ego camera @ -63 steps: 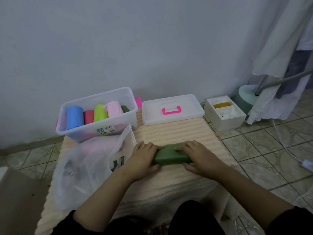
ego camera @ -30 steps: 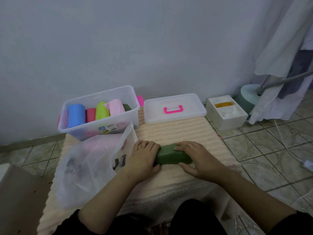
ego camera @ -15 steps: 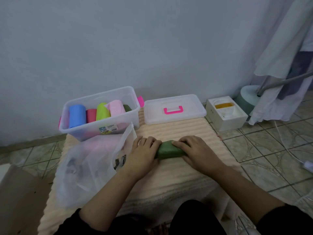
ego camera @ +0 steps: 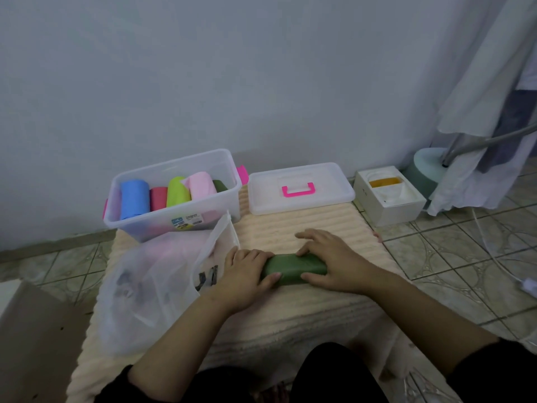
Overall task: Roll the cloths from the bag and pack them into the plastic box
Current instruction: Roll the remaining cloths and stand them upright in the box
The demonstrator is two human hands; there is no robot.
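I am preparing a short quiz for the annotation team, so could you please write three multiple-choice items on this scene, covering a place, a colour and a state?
1. Where does the lid lie?
A. on the plastic box
B. right of the plastic box, on the mat
C. inside the bag

2. What colour is the rolled cloth under the hands?
A. blue
B. pink
C. dark green

3. How is the plastic box?
A. open, with rolls inside
B. closed
C. overturned

Answers: 1 B, the lid rests flat beside the box. 2 C, the left hand and right hand hold a green roll. 3 A, coloured rolls show above its open rim.
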